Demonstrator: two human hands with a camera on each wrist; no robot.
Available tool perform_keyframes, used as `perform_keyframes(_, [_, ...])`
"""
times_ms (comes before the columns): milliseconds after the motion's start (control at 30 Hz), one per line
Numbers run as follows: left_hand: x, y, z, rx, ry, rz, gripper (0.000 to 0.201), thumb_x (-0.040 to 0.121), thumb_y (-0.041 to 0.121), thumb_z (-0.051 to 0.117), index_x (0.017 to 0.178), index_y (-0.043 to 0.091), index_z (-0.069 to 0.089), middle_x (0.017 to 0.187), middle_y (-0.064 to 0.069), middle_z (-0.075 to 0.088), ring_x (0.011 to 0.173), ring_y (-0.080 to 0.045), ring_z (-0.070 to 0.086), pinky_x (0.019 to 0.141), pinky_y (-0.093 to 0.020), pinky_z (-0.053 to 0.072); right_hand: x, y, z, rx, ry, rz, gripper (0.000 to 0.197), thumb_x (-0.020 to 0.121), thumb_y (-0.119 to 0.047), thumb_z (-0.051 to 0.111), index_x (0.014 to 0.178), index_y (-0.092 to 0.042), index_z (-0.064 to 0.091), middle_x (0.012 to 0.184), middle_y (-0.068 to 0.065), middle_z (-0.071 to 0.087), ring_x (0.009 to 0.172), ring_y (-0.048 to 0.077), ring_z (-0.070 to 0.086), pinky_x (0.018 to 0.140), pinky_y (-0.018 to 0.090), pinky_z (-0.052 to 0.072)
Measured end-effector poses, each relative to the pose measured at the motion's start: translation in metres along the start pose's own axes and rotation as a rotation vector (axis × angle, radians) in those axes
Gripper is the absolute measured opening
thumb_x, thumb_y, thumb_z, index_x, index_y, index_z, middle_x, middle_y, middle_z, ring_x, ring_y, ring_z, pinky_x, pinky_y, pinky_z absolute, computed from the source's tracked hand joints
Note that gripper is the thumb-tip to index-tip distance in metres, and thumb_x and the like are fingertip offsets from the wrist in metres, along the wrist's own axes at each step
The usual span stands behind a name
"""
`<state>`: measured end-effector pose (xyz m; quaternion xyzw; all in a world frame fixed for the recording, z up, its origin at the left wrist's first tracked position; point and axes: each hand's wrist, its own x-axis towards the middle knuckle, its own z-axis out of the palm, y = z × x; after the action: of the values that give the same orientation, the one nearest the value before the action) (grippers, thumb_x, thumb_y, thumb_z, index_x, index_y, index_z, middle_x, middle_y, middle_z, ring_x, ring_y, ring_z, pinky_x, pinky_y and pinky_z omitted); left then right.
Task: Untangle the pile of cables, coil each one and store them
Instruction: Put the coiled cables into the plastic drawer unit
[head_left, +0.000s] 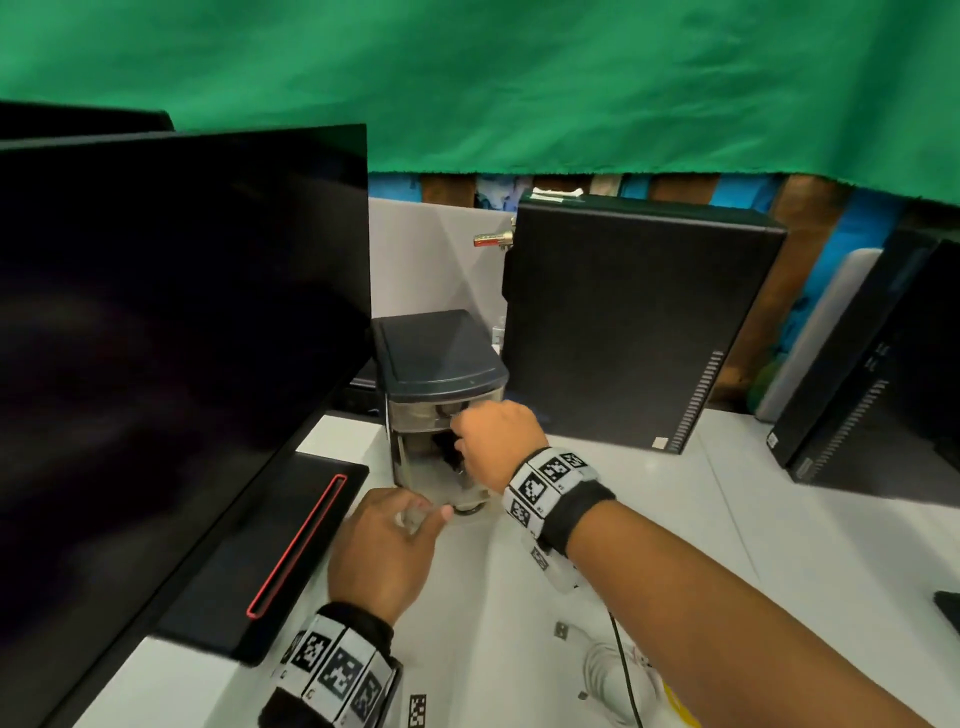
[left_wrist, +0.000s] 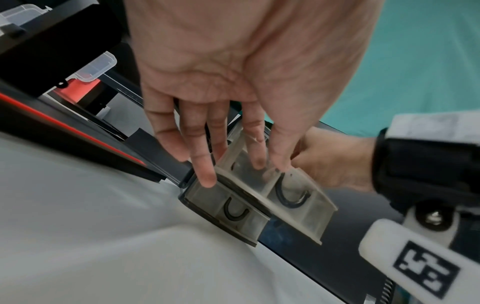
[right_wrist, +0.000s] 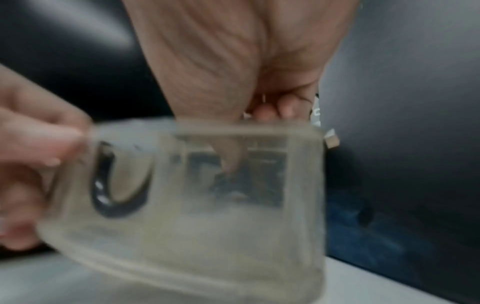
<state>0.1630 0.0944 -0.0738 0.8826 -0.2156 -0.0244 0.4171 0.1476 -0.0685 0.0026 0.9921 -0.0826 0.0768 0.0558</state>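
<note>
Low in the head view, nearest the lens, a white cable (head_left: 605, 670) lies loosely looped on the white desk (head_left: 779, 571) with a thin black cable (head_left: 626, 670) crossing it, so by my reading coiling and storing are only partly done. Further out, the left hand (head_left: 382, 545) grips the front of a smoky clear plastic drawer (head_left: 441, 488) pulled from a small drawer box (head_left: 439, 364) with a dark matte lid. The right hand (head_left: 496, 441) reaches into the box's open front; what its fingers hold I cannot tell.

From the left wrist, the left hand's fingers (left_wrist: 205, 164) are spread and nearly straight, the tips pressing the ribbed tops of two translucent drawers (left_wrist: 259, 197), each with a black U-shaped handle mark. The right hand sits behind them.

From the right wrist, the blurred view shows the drawer, rounded and cloudy, with the right thumb (right_wrist: 228, 156) dipped inside and the other fingers curled.
</note>
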Motion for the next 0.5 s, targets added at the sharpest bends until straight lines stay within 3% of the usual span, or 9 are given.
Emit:
perform_keyframes(67, [-0.002,0.001,-0.001,0.005,0.000,0.004,0.021,0.087,0.052,0.068,0.077,0.034,0.063,0.102,0.016,0.061,0.082,-0.006,0.064,0.076,-0.030,0.053,0.002,0.000,0.002,0.012,0.016,0.032,0.021,0.096,-0.021,0.057,0.116,-0.015,0.061,0.111,0.011,0.068,0.103,0.036,0.065,0.076,0.038,0.046])
perform_keyframes(167, [-0.002,0.003,-0.002,0.020,0.009,0.000,0.019,0.088,0.052,0.066,0.078,0.035,0.063,0.103,0.016,0.061,0.083,-0.008,0.065,0.076,-0.031,0.054,-0.007,-0.008,0.012,0.093,0.001,0.005,0.022,0.095,-0.034,0.056,0.104,-0.016,0.062,0.103,0.011,0.070,0.096,0.034,0.065,0.071,0.034,0.041])
perform_keyframes(267, [-0.001,0.006,0.000,0.027,0.002,-0.007,0.021,0.089,0.048,0.065,0.072,0.040,0.058,0.104,0.011,0.063,0.085,-0.012,0.064,0.077,-0.033,0.053,-0.011,-0.011,0.023,0.273,-0.228,-0.010,0.035,0.096,-0.047,0.049,0.102,-0.015,0.063,0.104,0.010,0.069,0.095,0.030,0.064,0.073,0.033,0.048])
perform_keyframes(333, [-0.001,0.007,0.001,0.041,-0.001,-0.003,0.017,0.090,0.045,0.065,0.077,0.035,0.061,0.104,0.008,0.063,0.086,-0.015,0.063,0.079,-0.036,0.054,-0.013,-0.009,0.021,0.401,-0.271,0.010,0.042,0.097,-0.055,0.045,0.100,-0.018,0.064,0.102,0.006,0.069,0.093,0.027,0.064,0.080,0.037,0.053])
perform_keyframes(400, [-0.001,0.007,0.002,0.040,-0.001,0.001,0.020,0.090,0.046,0.066,0.079,0.028,0.064,0.102,0.006,0.063,0.087,-0.015,0.063,0.080,-0.036,0.053,-0.021,-0.003,0.013,0.565,-0.154,0.007,0.038,0.097,-0.053,0.051,0.099,-0.019,0.068,0.095,0.003,0.072,0.089,0.021,0.067,0.081,0.036,0.054])
perform_keyframes(500, [0.000,0.005,0.002,0.015,-0.002,-0.006,0.024,0.089,0.048,0.067,0.071,0.033,0.061,0.099,0.008,0.064,0.091,-0.013,0.061,0.082,-0.034,0.052,-0.045,0.031,-0.003,0.817,0.156,0.091,0.021,0.094,-0.036,0.066,0.103,-0.020,0.076,0.091,-0.004,0.075,0.084,0.008,0.068,0.081,0.027,0.055])
